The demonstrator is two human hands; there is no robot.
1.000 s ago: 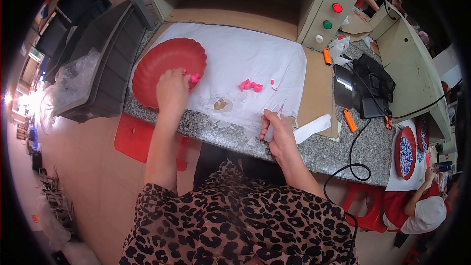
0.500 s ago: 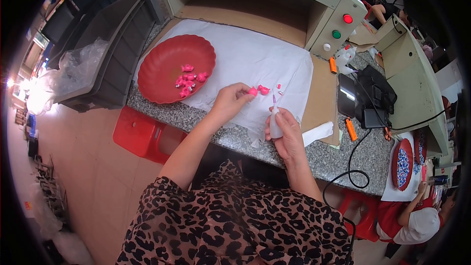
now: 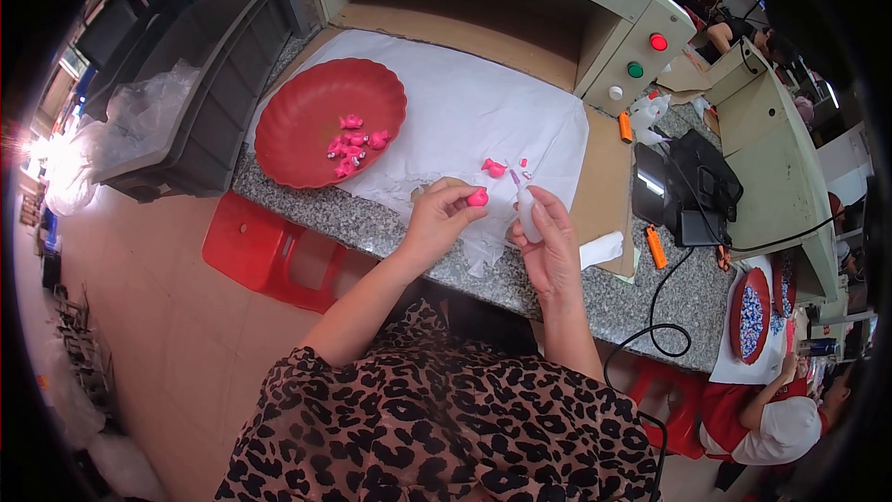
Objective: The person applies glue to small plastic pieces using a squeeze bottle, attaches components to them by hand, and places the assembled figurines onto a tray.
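Between the thumb and fingers of my left hand (image 3: 439,221) is a small pink figurine part (image 3: 478,197), held above the front of the white paper. My right hand (image 3: 548,234) is wrapped round a white squeeze bottle (image 3: 528,214), whose thin purple needle tip (image 3: 516,178) points up and a little left, apart from the held part. Just beyond the hands, another pink figurine piece (image 3: 493,167) lies on the paper with tiny bits (image 3: 525,164) beside it. A red scalloped bowl (image 3: 307,98) at the left holds several pink figurines (image 3: 351,141).
White paper (image 3: 446,93) covers the granite bench before an open cabinet (image 3: 465,23) with buttons. A grey crate (image 3: 218,102) stands left, above a red stool (image 3: 246,246). Right are orange-handled cutters (image 3: 656,247), a phone (image 3: 650,184), a black bag (image 3: 701,177) and a cable. Another person (image 3: 771,423) sits lower right.
My left hand has drawn back toward me with the pink part, away from the piece on the paper. The bottle in my right hand has shifted slightly and its tip leans more left.
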